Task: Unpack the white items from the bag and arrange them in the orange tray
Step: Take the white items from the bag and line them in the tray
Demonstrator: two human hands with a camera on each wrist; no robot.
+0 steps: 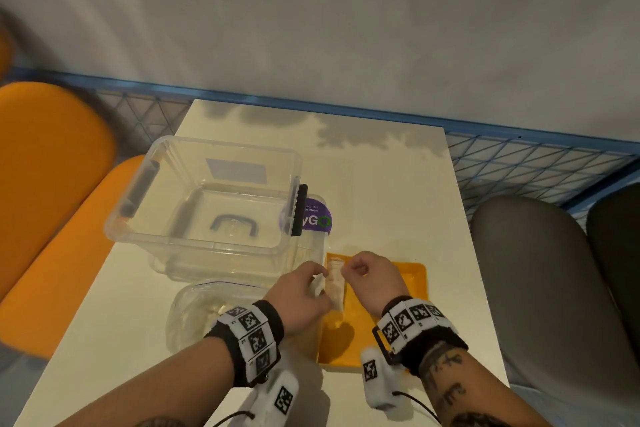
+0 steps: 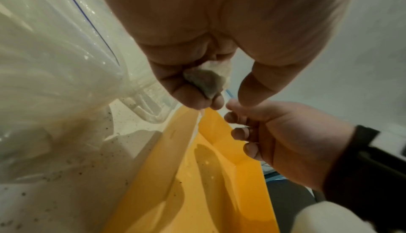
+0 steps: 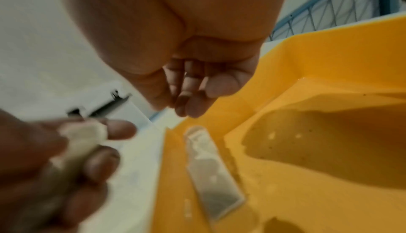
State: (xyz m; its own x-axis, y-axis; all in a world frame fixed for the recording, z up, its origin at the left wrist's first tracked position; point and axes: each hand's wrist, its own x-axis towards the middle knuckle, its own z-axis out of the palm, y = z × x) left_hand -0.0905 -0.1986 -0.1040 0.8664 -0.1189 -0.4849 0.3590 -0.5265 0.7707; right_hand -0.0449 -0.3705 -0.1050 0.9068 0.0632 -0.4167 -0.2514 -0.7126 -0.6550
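Note:
An orange tray (image 1: 398, 288) sits on the white table in front of me. One white packet (image 1: 336, 284) lies flat along the tray's left side and is also plain in the right wrist view (image 3: 213, 176). My left hand (image 1: 304, 288) hovers at the tray's left edge and grips a small bundle of white items (image 2: 206, 80) in its curled fingers. My right hand (image 1: 367, 270) hangs just above the tray beside the packet, with fingers (image 3: 191, 97) loosely curled and nothing in them. The clear zip bag (image 1: 207, 308) lies crumpled to the left of the tray.
A large clear plastic bin (image 1: 207, 194) stands behind the bag, with a purple sticker (image 1: 317, 217) on the table at its right. Orange chairs (image 1: 52, 184) are on the left and grey chairs (image 1: 536, 270) on the right. A blue wire fence (image 1: 519, 163) runs behind the table.

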